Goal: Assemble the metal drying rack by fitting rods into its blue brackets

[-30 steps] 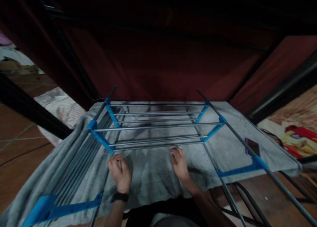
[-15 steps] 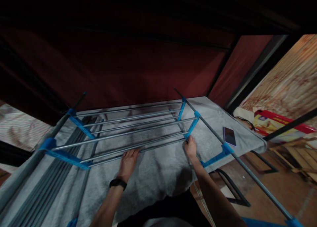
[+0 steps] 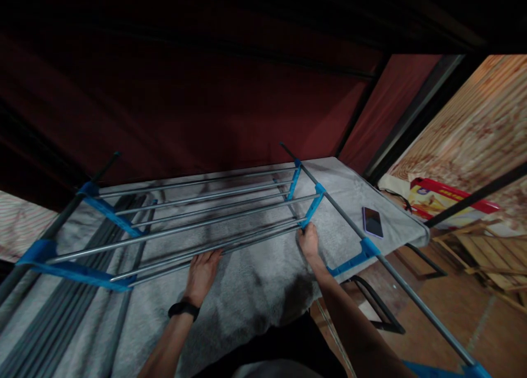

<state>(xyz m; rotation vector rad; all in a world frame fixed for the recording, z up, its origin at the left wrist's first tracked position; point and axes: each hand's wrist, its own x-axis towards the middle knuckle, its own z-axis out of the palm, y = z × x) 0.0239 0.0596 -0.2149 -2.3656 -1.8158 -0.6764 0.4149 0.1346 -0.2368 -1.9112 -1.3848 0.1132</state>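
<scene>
Head view: rack sits on the grey cloth in front of a dark red panel, dull grey metal tubes, parallel crossbars slotted into bright blue plastic brackets, side tubes running through the bracket corners. From where I'm standing, left hand has fairly straight fingers laid over the nearest crossbars, right hand is narrow, fingers bunched at the near right bracket's lower end; can't tell if either actually grips.

Red-yellow box: print too blurred to read.
</scene>
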